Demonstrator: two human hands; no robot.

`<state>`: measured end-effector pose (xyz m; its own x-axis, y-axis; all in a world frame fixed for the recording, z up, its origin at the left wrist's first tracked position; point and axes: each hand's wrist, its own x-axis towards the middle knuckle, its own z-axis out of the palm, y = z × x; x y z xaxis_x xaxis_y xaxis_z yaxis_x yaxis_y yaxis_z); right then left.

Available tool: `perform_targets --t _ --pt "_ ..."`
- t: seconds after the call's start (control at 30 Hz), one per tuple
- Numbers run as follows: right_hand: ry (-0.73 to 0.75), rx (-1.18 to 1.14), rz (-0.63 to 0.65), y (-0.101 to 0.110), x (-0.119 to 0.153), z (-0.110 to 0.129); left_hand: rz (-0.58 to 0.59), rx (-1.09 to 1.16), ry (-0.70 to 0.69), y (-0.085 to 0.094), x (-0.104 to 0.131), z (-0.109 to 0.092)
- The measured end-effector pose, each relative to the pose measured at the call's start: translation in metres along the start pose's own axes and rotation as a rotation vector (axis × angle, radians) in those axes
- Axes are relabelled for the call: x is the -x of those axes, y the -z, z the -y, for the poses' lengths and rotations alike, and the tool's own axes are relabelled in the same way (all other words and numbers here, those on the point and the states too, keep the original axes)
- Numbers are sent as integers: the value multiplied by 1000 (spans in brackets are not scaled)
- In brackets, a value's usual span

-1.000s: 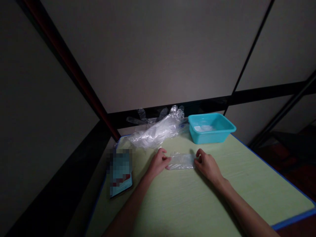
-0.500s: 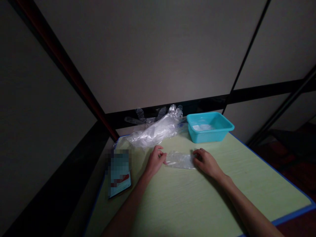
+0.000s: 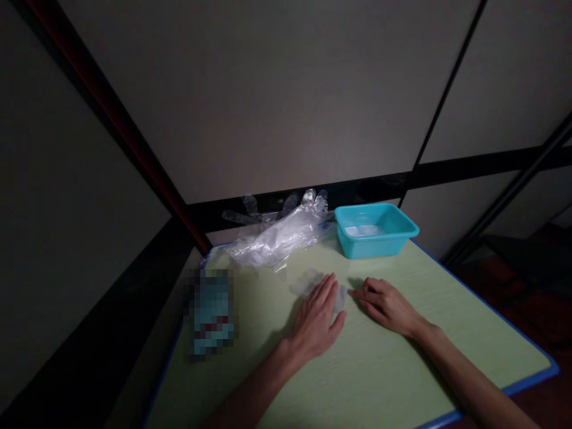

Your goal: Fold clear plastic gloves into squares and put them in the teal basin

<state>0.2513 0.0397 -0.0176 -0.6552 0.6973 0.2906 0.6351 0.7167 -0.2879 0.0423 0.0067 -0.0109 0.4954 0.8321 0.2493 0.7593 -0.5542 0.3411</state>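
A thin, clear plastic glove [image 3: 341, 300], folded into a flat strip, lies on the table. My left hand [image 3: 315, 319] rests palm down across it, fingers stretched out, hiding its middle. Just past the right end of the strip is my right hand [image 3: 393, 307], its index finger pointing at the strip's edge and its other fingers curled. Nothing shows in that hand; whether the fingertip touches the plastic is hard to tell. Farther back, a heap of clear disposable gloves [image 3: 277, 238] spreads loosely, some glove fingers sticking up against the wall.
A turquoise plastic basin [image 3: 375, 247] with something whitish inside stands at the back right of the pale green table [image 3: 357, 381], which has a blue edge. At the left lies a blurred-out flat object [image 3: 212, 316]. Wall panels [image 3: 286, 107] rise directly behind the table.
My left hand has moved right, from the left end of the folded glove to flat on top of it. My right hand has come off the glove's right end, shifting slightly right and nearer me.
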Motion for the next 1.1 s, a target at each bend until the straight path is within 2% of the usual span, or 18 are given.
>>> perform_targets --t 0.13,0.4,0.77,0.97,1.1 --pt "10 99 62 0 -2 2 110 -99 -75 -1 2 -4" --pt "-8 117 111 3 -5 6 153 -152 -107 -6 6 -1" --pt "-9 121 117 3 -5 6 166 -170 -138 -10 5 0" --pt "-11 85 46 2 -3 3 151 -191 -141 -11 6 0" --pt "-10 97 73 2 -4 5 152 -191 -144 -11 7 0"
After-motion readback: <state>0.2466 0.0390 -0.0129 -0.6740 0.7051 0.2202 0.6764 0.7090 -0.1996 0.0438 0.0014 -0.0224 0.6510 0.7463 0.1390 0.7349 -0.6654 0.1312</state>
